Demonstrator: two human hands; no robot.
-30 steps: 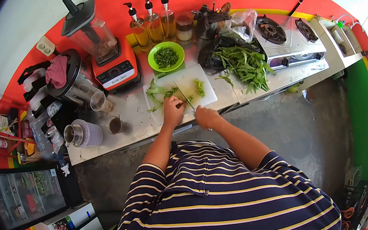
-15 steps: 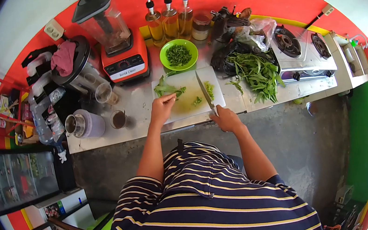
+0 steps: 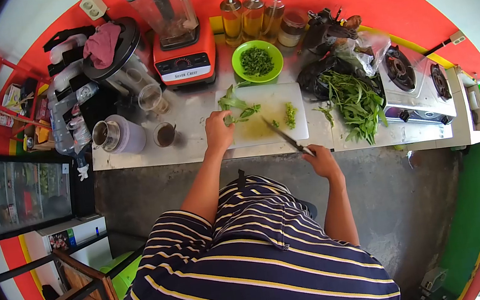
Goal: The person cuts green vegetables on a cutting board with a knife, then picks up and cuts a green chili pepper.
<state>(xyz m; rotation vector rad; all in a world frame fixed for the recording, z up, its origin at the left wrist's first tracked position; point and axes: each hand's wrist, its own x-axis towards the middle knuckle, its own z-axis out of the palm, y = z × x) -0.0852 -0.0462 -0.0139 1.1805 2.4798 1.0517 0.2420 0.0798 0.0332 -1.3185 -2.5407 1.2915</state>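
Note:
My left hand (image 3: 220, 131) is closed on a small bunch of leafy greens (image 3: 240, 108) at the left part of the white cutting board (image 3: 282, 92). In my right hand (image 3: 323, 163) is a knife (image 3: 287, 135), held by its handle just off the counter's front edge. Its blade slants up and left over the board, tip near the middle. A little heap of chopped green stems (image 3: 290, 115) lies on the board's right side, with a few bits near the knife tip. Behind the board stands a lime-green bowl (image 3: 237, 67) with chopped leaves inside.
A heap of long leafy greens (image 3: 353, 100) spills from a black bag right of the board, beside a gas stove (image 3: 414, 101). Left are a glass of dark liquid (image 3: 165, 135), a clear cup (image 3: 152, 99) and a red blender (image 3: 184, 59). Pump bottles (image 3: 252, 16) line the wall.
My right hand has drawn back toward me with the knife, whose blade now tilts left, away from the chopped stems. My left hand stays by the greens. The whole view has shifted.

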